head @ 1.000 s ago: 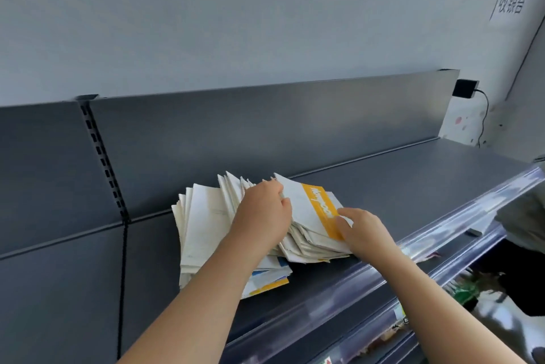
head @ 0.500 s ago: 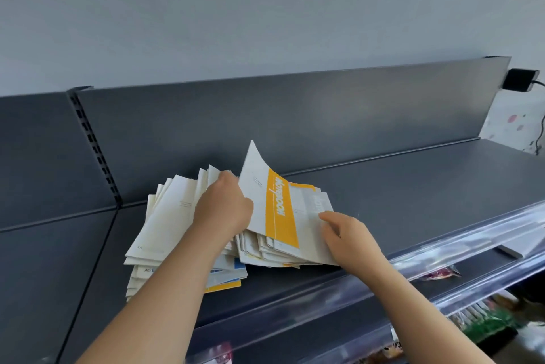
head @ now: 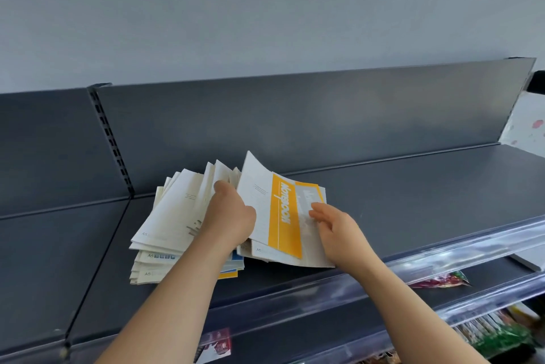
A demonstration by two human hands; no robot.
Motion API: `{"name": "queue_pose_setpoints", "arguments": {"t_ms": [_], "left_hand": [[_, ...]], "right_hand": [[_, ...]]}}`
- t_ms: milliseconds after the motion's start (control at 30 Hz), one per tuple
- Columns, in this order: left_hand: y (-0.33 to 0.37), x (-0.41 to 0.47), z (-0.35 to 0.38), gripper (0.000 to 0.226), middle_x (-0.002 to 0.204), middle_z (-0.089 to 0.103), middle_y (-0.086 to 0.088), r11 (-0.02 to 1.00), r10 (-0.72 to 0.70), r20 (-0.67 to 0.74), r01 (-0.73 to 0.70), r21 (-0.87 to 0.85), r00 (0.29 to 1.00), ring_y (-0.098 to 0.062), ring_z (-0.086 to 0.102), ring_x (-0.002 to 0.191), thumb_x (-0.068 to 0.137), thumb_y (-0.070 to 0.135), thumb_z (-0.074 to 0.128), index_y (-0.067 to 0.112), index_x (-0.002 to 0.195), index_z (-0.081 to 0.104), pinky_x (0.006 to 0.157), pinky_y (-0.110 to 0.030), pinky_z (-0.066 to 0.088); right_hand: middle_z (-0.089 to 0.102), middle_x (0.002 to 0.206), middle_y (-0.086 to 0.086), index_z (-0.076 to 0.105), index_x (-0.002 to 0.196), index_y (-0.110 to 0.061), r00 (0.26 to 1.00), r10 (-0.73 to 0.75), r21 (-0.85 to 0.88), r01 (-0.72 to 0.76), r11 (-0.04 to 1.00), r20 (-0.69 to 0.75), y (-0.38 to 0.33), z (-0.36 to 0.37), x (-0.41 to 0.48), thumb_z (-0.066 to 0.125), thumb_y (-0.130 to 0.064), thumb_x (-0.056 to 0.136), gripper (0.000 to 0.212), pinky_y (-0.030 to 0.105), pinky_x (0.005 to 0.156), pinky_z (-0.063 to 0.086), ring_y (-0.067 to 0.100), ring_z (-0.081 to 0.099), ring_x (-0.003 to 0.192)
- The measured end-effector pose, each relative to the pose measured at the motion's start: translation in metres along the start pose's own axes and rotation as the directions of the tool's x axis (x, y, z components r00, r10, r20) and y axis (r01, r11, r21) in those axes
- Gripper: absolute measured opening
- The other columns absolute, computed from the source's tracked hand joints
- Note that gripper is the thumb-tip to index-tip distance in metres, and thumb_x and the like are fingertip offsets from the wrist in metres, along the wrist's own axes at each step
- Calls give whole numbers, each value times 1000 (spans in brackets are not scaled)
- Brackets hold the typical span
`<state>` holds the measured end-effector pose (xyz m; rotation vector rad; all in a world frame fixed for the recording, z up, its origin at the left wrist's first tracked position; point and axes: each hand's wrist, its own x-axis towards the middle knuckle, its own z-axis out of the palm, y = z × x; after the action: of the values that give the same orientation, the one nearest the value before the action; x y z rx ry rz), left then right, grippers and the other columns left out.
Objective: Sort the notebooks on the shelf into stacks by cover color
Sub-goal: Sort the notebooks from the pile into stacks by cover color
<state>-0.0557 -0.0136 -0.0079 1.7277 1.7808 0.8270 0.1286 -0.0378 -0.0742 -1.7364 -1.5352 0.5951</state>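
Note:
A messy pile of thin white notebooks (head: 168, 216) lies on the dark grey shelf (head: 413, 198); some lower ones show blue and yellow edges. My left hand (head: 228, 216) grips a notebook with a yellow band (head: 283, 213) by its left edge and lifts it, so its far corner curls up. Under it to the right lies another yellow-banded notebook (head: 309, 192). My right hand (head: 333, 228) rests with loosely spread fingers on the right side of these notebooks.
The shelf has a clear plastic front rail (head: 442, 257) and a dark back panel (head: 295, 122). A slotted upright (head: 110, 142) divides the back at left. Lower shelves hold packaged goods (head: 442, 279). The shelf surface to the right of the pile is bare.
The yellow-banded notebook went from lying flat to being raised at its left edge by my left hand. My right hand slid up onto the notebooks beneath. The view shifted left.

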Motion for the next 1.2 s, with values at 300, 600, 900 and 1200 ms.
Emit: {"name": "queue_pose_setpoints", "arguments": {"t_ms": [300,600,900,1200], "left_hand": [[-5,-2,-4,17,112,63,-2,999,-9,-20,8,-36,1000,-16,60,83,91,12,51,9,107,53,49,-21,43],[-6,-8,-5,21,108,57,-1,999,13,-49,-15,-50,999,-13,55,82,92,7,53,14,109,44,48,-19,40],[-6,-10,-5,23,113,57,-3,999,20,-41,-22,-34,999,-13,54,84,92,10,55,12,110,42,47,-17,39],[-8,-17,-10,28,110,53,1,997,24,-66,-28,-66,998,-13,53,90,91,4,56,15,112,42,50,-17,41]], "right_hand": [[47,138,0,43,139,-22,998,25,-42,-22,999,62,5,3,-3,27,-12,99,44,21,86,39,19,49,115],[56,127,0,45,136,-18,999,50,-87,-49,995,16,9,-4,-1,36,-20,99,38,24,75,46,16,55,103],[46,137,-1,48,136,-24,996,56,68,-61,996,74,-3,9,-8,31,-18,101,39,27,89,46,17,49,110],[49,126,4,43,138,-17,989,147,58,-147,987,14,2,3,-2,31,-9,97,43,27,76,47,22,51,104]]}}
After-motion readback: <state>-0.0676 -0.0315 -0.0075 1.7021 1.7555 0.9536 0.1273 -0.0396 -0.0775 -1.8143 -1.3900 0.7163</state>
